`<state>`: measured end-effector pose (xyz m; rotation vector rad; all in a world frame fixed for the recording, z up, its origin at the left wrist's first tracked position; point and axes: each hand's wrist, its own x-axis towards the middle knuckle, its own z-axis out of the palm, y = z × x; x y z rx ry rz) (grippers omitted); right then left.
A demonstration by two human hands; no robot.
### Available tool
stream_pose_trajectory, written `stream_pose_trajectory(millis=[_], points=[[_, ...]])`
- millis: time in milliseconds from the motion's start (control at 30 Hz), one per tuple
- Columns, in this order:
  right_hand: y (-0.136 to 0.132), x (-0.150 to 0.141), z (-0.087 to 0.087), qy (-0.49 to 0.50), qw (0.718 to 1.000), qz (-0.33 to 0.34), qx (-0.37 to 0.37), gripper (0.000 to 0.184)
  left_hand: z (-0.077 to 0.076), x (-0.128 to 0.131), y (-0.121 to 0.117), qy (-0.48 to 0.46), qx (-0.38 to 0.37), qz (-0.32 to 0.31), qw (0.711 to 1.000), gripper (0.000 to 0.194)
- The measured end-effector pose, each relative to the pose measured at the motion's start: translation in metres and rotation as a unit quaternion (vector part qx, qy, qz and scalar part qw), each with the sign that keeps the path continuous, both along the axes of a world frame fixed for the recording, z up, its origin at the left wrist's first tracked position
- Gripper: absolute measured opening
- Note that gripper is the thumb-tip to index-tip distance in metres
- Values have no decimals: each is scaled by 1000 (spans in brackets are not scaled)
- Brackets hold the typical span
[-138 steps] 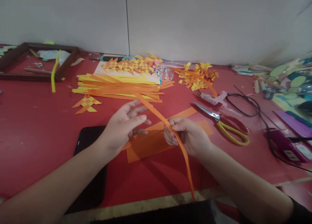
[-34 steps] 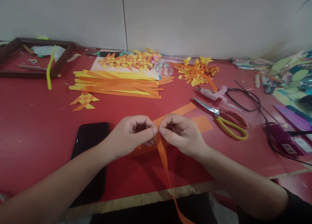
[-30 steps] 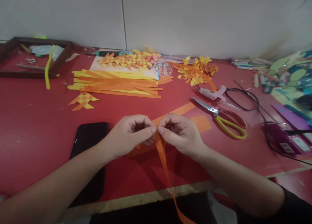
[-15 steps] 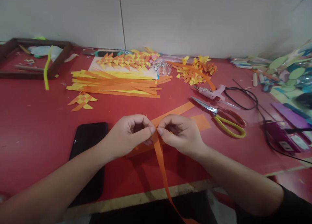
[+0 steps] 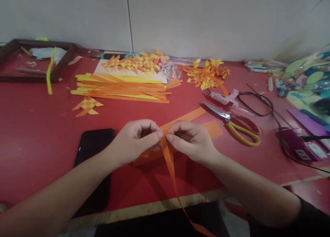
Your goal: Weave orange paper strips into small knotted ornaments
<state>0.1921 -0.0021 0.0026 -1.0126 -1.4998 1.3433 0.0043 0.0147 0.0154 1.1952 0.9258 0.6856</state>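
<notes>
Between thumbs and fingertips, my left hand and my right hand pinch an orange paper strip. Its long tail hangs down past the table's front edge toward my lap. The hands are close together, thumbs a small gap apart. Beneath them lie flat orange paper pieces on the red table. The folded part at my fingertips is mostly hidden. Left of my left hand is a black phone, partly under my forearm. A woven orange and yellow paper fish rests behind the phone.
Scissors and a pink glue gun with a black cord lie to the right. Farther back are a bundle of paper strips, a row of woven fish and a pile of folded scraps. A brown frame stands at left.
My thumbs have parted slightly, showing a little more of the strip between them. The strip's hanging tail has swung a bit to the right at its lower end.
</notes>
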Motion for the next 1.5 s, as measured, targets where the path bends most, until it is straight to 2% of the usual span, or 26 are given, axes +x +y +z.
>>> stream_pose_trajectory(millis=[400,567,767,967,1100,1333,1500], points=[[1,-3,2,-23,997,-32,59,11,-2,2,-1,-29,-19,3,999,13],[2,-2,2,3,999,-38,27,14,-2,-1,-1,-30,-30,-44,998,17],[1,-1,-1,8,1000,-4,-29,26,-2,-2,0,-11,11,-30,999,20],[1,-3,1,-7,999,-22,33,20,-2,-1,-2,-9,13,-22,1000,22],[1,-3,3,-22,998,-35,47,20,-2,0,-2,-16,5,-9,1000,20],[2,-2,3,1,999,-43,12,23,-3,-2,-1,-24,-1,-50,998,19],[2,0,3,50,997,15,-63,28,0,-3,-2,-15,9,-41,999,20]])
